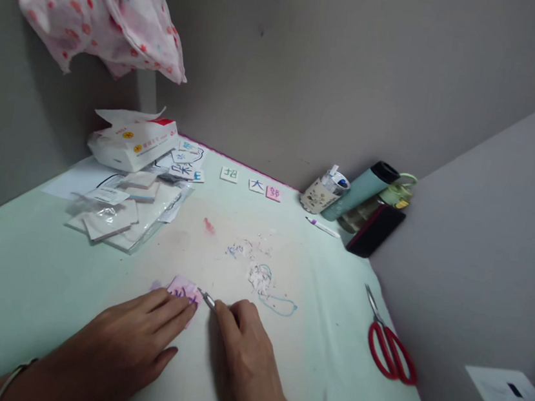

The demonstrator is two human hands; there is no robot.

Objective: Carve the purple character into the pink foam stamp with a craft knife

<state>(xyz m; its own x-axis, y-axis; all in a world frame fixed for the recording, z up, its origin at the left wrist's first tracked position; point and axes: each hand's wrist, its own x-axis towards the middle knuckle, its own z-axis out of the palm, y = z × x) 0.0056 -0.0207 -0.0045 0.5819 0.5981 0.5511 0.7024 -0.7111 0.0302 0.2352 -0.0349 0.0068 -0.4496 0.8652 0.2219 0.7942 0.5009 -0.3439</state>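
A small pink carving block (185,286) with purple writing on top lies on the mat. My left hand (144,328) rests over its near part, with the fingers close together and pressing it down. The thumb stays off to the side, and part of the block is hidden under the fingers. My right hand (247,347) grips a slim silver craft knife (209,301) like a pen. Its tip is at the block's right edge; I cannot tell whether it touches. White and bluish shavings (258,277) are scattered beyond my right hand.
Red-handled scissors (390,352) lie at right. Behind them stand a phone (375,230), a teal tumbler (361,192) and a pen cup (324,193), near a white marker (323,227). Small lettered blocks (257,186) line the back. Bagged blocks (124,209) and a tissue pack (133,142) sit left.
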